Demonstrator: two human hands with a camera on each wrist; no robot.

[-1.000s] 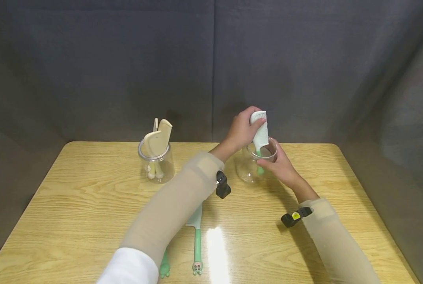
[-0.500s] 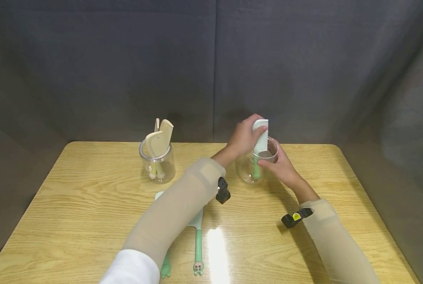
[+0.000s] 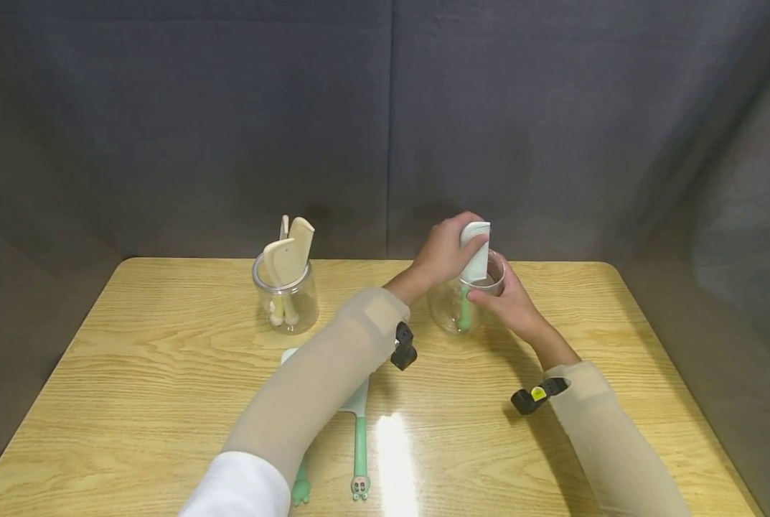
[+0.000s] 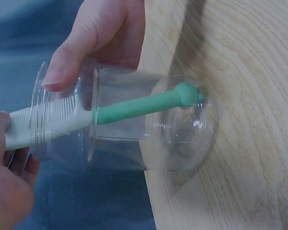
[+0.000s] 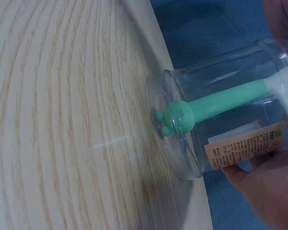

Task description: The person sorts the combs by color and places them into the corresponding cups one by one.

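A clear glass jar (image 3: pixel 452 310) stands at the table's back centre. My right hand (image 3: pixel 491 296) grips its rim and side, thumb on the rim (image 4: pixel 62 72). My left hand (image 3: pixel 457 244) pinches the white toothed head of a comb (image 3: pixel 474 251) and holds it upright in the jar. The comb's green handle (image 4: pixel 139 106) runs down inside, and its frog-shaped end (image 5: pixel 177 115) touches the jar's bottom. In the right wrist view the jar (image 5: pixel 230 76) bears an orange label (image 5: pixel 245 143) under my right hand's fingers (image 5: pixel 264 191).
A second clear jar (image 3: pixel 285 293) with several beige combs stands at the back left. Two green-handled combs lie near the front edge, one (image 3: pixel 359 438) in the open, the other (image 3: pixel 300 490) mostly under my left sleeve. A dark cloth wall stands behind the wooden table (image 3: pixel 165 345).
My left hand has lowered the comb deeper into the jar, so less of its white head stands above the rim. My right hand has stayed on the jar.
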